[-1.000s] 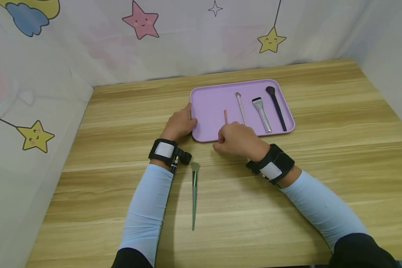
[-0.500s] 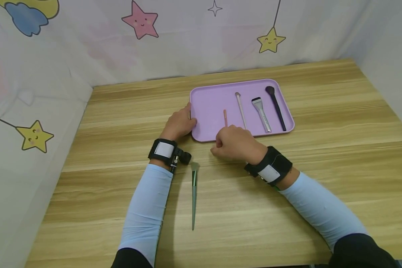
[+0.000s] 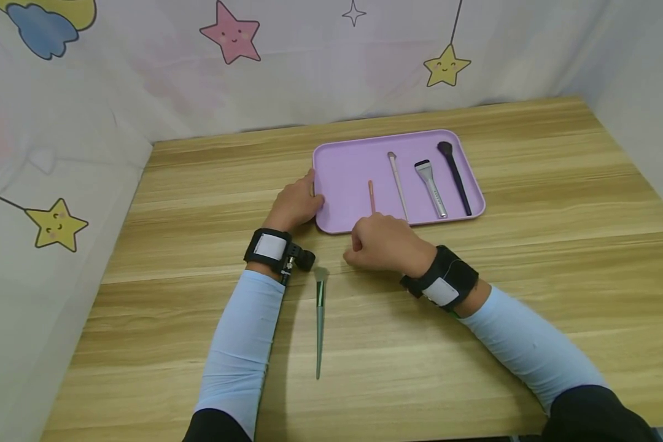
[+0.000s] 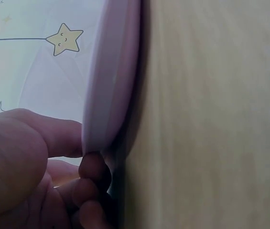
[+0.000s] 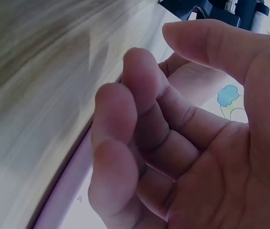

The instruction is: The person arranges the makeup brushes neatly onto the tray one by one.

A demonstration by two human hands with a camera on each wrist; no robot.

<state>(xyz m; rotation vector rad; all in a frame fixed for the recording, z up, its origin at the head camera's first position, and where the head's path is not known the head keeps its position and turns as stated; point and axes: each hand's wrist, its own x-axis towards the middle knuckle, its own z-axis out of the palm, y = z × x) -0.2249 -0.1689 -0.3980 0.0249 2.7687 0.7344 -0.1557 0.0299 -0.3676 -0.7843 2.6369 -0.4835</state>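
My left hand point(image 3: 294, 204) grips the left rim of the lilac tray point(image 3: 342, 152). In the left wrist view the thumb point(image 4: 63, 136) lies over the rim, with curled fingers at its underside. My right hand point(image 3: 389, 244) is at the tray's front edge and holds nothing. Its fingers point(image 5: 113, 112) are loosely bent in the right wrist view, the thumb apart from them. Just beyond it a thin orange stick point(image 3: 372, 195), perhaps a small brush, lies in the tray, its near end hidden by the hand. A green makeup brush point(image 3: 320, 331) lies on the table between my forearms, bristles away from me.
To the right in the tray lie a slim white makeup brush point(image 3: 397, 184), a flat silver brush point(image 3: 433, 190) and a black powder brush point(image 3: 456, 178). The wooden table point(image 3: 210, 178) meets a printed cloth wall point(image 3: 309, 80) at the back.
My right hand has drawn back a little toward me and to the left, showing more of the orange stick and the white brush. My left hand and the tray have stayed put.
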